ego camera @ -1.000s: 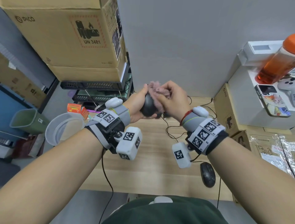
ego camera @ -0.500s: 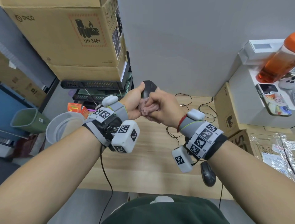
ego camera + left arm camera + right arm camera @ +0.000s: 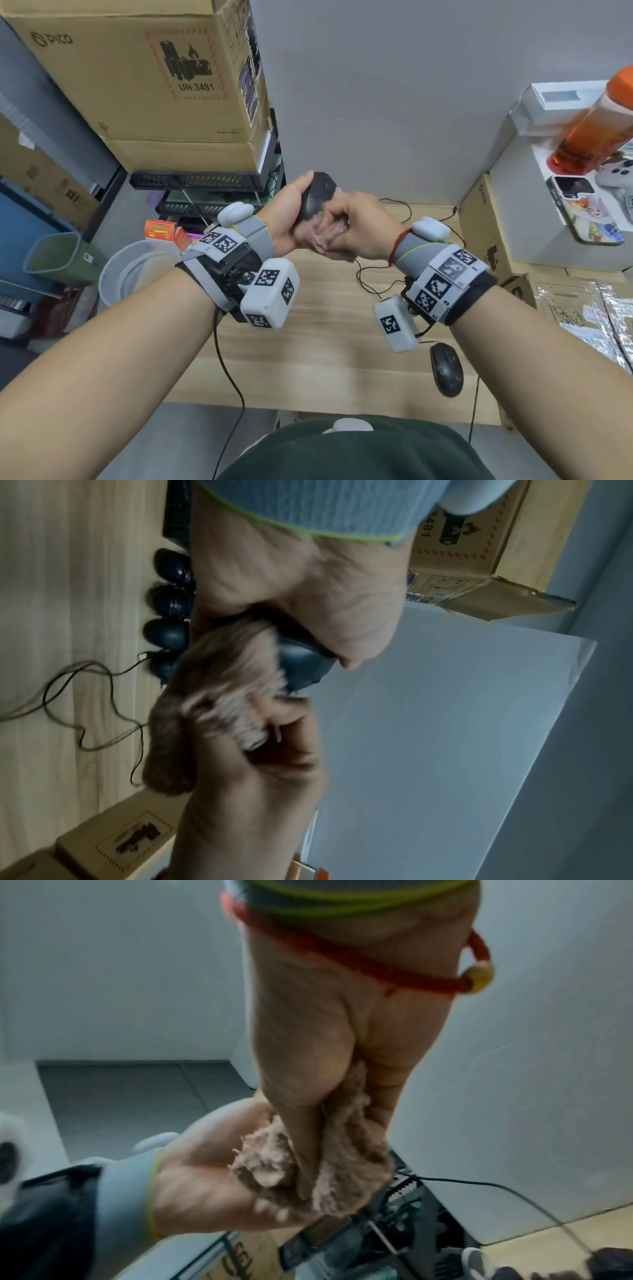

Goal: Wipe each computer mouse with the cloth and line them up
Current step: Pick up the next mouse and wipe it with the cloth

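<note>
My left hand (image 3: 291, 216) grips a black mouse (image 3: 317, 195) held up above the wooden desk (image 3: 308, 342), its nose pointing up. My right hand (image 3: 356, 226) holds a bunched pink fluffy cloth (image 3: 317, 238) pressed against the mouse's lower part. The left wrist view shows the mouse (image 3: 301, 661) under the cloth (image 3: 219, 685), and several black mice in a row (image 3: 167, 601) on the desk behind. In the right wrist view the cloth (image 3: 308, 1164) is squeezed between my fingers against the left palm. Another black mouse (image 3: 446, 368) lies near the desk's front right.
Black cables (image 3: 376, 274) loop over the desk's far side. Cardboard boxes (image 3: 154, 75) are stacked at the left over black equipment (image 3: 198, 180). A white shelf (image 3: 565, 205) at the right carries an orange bottle (image 3: 596, 126) and a phone (image 3: 582, 212). A bin (image 3: 58, 257) and bowl (image 3: 137, 267) stand left.
The cloth has slid from the top of the mouse down to its lower part, uncovering the mouse's upper end. Both hands stay raised together.
</note>
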Motion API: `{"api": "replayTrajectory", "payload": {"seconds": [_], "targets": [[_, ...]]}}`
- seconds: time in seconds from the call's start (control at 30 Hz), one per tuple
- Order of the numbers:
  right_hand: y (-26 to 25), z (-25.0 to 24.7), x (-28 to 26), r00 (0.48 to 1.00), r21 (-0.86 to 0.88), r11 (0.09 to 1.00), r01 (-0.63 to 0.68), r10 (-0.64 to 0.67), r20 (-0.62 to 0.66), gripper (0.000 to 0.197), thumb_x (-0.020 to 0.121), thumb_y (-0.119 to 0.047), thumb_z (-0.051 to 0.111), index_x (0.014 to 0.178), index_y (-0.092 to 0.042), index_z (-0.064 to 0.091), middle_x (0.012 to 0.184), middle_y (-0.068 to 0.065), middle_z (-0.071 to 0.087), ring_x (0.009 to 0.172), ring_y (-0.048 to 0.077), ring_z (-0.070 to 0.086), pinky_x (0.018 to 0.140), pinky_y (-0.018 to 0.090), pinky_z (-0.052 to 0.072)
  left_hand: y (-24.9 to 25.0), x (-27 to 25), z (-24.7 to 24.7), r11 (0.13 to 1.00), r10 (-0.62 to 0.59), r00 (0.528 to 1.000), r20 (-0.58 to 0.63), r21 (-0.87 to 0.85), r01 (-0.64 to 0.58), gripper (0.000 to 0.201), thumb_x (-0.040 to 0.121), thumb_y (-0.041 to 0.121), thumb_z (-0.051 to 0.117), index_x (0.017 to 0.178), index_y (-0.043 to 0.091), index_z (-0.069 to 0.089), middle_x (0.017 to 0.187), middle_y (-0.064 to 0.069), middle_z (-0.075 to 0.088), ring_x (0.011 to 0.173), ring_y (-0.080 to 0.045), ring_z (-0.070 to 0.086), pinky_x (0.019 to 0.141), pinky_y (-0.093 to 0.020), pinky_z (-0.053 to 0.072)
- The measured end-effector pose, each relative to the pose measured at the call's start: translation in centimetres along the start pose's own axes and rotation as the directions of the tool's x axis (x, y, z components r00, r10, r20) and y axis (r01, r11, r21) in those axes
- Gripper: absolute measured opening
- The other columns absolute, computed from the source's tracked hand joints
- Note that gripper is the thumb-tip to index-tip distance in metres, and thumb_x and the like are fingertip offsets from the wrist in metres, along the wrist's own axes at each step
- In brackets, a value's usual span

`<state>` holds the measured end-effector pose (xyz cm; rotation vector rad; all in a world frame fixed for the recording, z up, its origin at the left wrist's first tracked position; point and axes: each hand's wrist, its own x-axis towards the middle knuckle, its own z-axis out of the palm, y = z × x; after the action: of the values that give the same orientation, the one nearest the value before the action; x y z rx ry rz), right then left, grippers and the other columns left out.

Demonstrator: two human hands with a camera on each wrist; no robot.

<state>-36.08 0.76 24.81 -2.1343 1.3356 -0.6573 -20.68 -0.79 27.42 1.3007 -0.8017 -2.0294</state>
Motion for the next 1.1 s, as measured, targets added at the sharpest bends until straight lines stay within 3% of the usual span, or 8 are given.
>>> {"api": "replayTrajectory", "payload": {"seconds": [0.13, 0.27, 0.4, 0.57, 0.7, 0.87, 1.03, 1.1], "targets": [[3.7, -1.0, -0.7, 0.945, 0.230, 0.940, -0.253, 0.291, -0.149, 0.029, 0.070, -0.011, 0.085, 0.068, -0.025, 0.059, 0.068, -0.013, 0.063, 0.063, 0.008, 0.060, 0.064, 0.025, 0.048, 0.9, -0.5, -1.4, 0.956, 0.044, 0.994, -0.101, 0.292, -0.012, 0.042, 0.092, 0.055, 0.062, 0.101, 0.013, 0.066, 0.085, -0.010, 0.071, 0.076, -0.028, 0.067, 0.077, -0.034, 0.053], [4.6, -2.7, -0.5, 0.877, 0.498, 0.854, -0.151, 0.348, -0.331, 0.026, 0.078, -0.022, 0.082, 0.076, -0.025, 0.056, 0.077, -0.005, 0.060, 0.072, 0.009, 0.053, 0.073, 0.029, 0.047, 1.3, -0.9, -2.1, 0.937, 0.000, 0.998, -0.056, 0.350, 0.020, 0.027, 0.095, 0.033, 0.059, 0.097, 0.007, 0.065, 0.085, -0.015, 0.070, 0.078, -0.032, 0.067, 0.075, -0.034, 0.053], [3.5, -3.2, -0.2, 0.905, 0.611, 0.788, -0.081, 0.315, -0.285, 0.019, 0.082, -0.021, 0.077, 0.092, -0.024, 0.061, 0.093, 0.005, 0.065, 0.084, 0.016, 0.061, 0.086, 0.041, 0.053, 1.2, -1.3, -1.6, 0.939, -0.009, 1.000, 0.005, 0.343, 0.006, 0.024, 0.092, 0.018, 0.050, 0.104, 0.001, 0.062, 0.091, -0.022, 0.067, 0.075, -0.034, 0.068, 0.076, -0.036, 0.058], [2.6, -2.5, -0.4, 0.978, 0.439, 0.884, -0.160, 0.201, -0.048, 0.035, 0.084, -0.008, 0.078, 0.113, -0.019, 0.063, 0.102, -0.006, 0.066, 0.078, -0.006, 0.061, 0.084, 0.024, 0.051, 1.5, -1.8, -0.6, 0.852, 0.025, 0.996, 0.086, 0.519, -0.066, 0.028, 0.098, 0.024, 0.048, 0.093, -0.001, 0.061, 0.079, -0.022, 0.066, 0.062, -0.032, 0.064, 0.062, -0.029, 0.056], [2.0, -2.2, -0.4, 0.989, 0.399, 0.905, -0.146, 0.135, 0.056, 0.041, 0.087, -0.003, 0.073, 0.123, -0.020, 0.062, 0.110, -0.007, 0.068, 0.094, 0.002, 0.066, 0.091, 0.023, 0.053, 1.5, -1.7, -0.6, 0.753, 0.097, 0.983, 0.153, 0.635, -0.173, 0.030, 0.105, 0.031, 0.051, 0.094, 0.005, 0.061, 0.078, -0.023, 0.068, 0.063, -0.031, 0.064, 0.065, -0.034, 0.055], [1.2, -2.1, -0.2, 0.993, -0.001, 0.994, -0.111, 0.111, 0.028, 0.011, 0.091, -0.019, 0.067, 0.102, -0.017, 0.065, 0.077, -0.011, 0.062, 0.080, 0.018, 0.057, 0.070, 0.025, 0.037, 1.7, -1.6, -1.3, 0.755, 0.129, 0.980, 0.149, 0.626, -0.195, 0.028, 0.101, 0.027, 0.059, 0.084, 0.006, 0.066, 0.082, -0.024, 0.069, 0.076, -0.035, 0.067, 0.077, -0.041, 0.055], [1.4, -1.7, 0.0, 0.998, -0.158, 0.985, -0.063, 0.060, -0.027, 0.011, 0.094, -0.014, 0.063, 0.094, -0.004, 0.059, 0.082, 0.002, 0.053, 0.078, 0.020, 0.044, 0.067, 0.027, 0.024, 2.2, -1.7, -1.5, 0.621, 0.179, 0.979, 0.102, 0.760, -0.193, 0.031, 0.096, 0.031, 0.067, 0.069, 0.018, 0.062, 0.056, 0.008, 0.060, 0.051, -0.007, 0.054, 0.051, -0.016, 0.042], [2.0, -1.6, 0.1, 0.998, -0.212, 0.976, -0.054, 0.050, -0.023, 0.015, 0.092, -0.013, 0.064, 0.085, -0.010, 0.051, 0.083, 0.004, 0.048, 0.079, 0.022, 0.043, 0.068, 0.027, 0.022, 2.4, -1.6, -1.9, 0.563, 0.184, 0.979, 0.086, 0.807, -0.177, 0.026, 0.093, 0.033, 0.071, 0.071, 0.020, 0.067, 0.058, 0.009, 0.061, 0.054, -0.005, 0.054, 0.054, -0.015, 0.042]]}}
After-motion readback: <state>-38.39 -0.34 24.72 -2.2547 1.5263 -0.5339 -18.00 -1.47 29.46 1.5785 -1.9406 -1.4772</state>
